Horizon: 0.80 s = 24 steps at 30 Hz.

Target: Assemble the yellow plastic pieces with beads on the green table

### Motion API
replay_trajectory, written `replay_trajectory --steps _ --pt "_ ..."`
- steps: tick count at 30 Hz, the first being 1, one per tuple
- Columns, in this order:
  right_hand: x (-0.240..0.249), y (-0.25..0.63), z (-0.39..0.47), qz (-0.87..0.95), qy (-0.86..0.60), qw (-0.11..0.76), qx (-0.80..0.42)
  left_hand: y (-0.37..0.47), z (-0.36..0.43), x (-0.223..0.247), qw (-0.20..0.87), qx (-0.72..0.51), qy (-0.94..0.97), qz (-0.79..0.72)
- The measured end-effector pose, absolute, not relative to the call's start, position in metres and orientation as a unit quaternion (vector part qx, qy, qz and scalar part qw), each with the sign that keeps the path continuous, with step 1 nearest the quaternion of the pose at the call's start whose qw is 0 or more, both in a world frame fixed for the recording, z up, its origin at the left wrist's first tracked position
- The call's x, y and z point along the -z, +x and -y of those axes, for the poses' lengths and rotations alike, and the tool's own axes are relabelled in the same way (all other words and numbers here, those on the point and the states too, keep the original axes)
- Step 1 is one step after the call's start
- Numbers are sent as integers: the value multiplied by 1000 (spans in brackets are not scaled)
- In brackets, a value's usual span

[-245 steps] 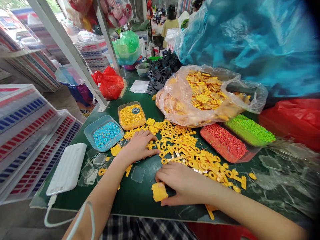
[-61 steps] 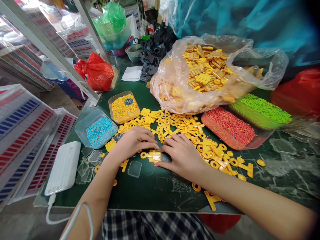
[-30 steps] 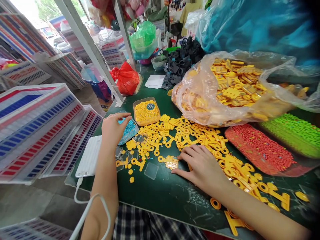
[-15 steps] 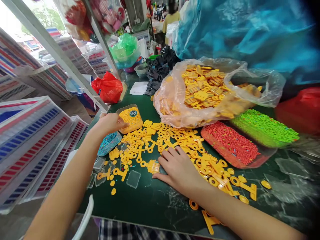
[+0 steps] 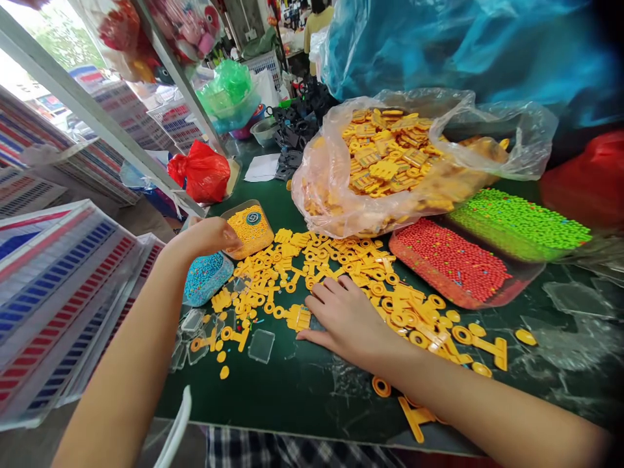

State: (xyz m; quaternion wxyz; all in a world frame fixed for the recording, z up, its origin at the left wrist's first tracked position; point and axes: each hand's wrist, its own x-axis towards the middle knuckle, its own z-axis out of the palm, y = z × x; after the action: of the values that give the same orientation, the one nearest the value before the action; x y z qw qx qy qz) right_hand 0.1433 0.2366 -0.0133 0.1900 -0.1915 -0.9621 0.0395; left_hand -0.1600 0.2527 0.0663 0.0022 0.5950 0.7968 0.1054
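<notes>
My left hand (image 5: 210, 235) reaches over the near left rim of a small clear tub of yellow beads (image 5: 248, 242). Its fingers are bent together over the beads, and their tips are partly hidden. A round dark disc (image 5: 253, 218) lies on those beads. Beside that tub stands another with blue beads (image 5: 208, 276). On the green table, my right hand (image 5: 344, 318) rests palm down, thumb and forefinger around the right edge of a yellow plastic piece (image 5: 298, 318) with a ring at its left end. Many loose yellow parts (image 5: 341, 260) lie beyond and beside this hand.
An open plastic bag of yellow parts (image 5: 316, 188) stands at the back. Tubs of red beads (image 5: 448, 263) and green beads (image 5: 526, 221) sit to the right. Clear square covers (image 5: 261, 345) lie near the front. Striped crates (image 5: 63, 292) are stacked left; a person (image 5: 316, 29) is far behind.
The camera view has shifted slightly. My left hand stays at the yellow bead tub with its wrist a little more arched. My right hand remains at the same yellow plastic piece.
</notes>
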Motion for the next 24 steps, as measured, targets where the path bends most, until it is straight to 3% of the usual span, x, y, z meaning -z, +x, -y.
replay_trajectory --steps 2,4,7,10,24 --pt "13 143 -237 962 -191 190 -44 -140 -241 -72 -8 -74 618 -783" --pt "12 143 -238 962 -192 189 -46 -115 -226 -72 -42 -119 658 -743" --pt "11 142 -238 962 -198 181 -50 -79 -205 -57 3 -186 724 -665" --pt "10 142 -238 960 -207 178 -54 -56 -189 -35 93 -160 769 -612" --pt "9 147 -237 961 -198 172 -91 -45 -172 -13 162 -152 796 -563"
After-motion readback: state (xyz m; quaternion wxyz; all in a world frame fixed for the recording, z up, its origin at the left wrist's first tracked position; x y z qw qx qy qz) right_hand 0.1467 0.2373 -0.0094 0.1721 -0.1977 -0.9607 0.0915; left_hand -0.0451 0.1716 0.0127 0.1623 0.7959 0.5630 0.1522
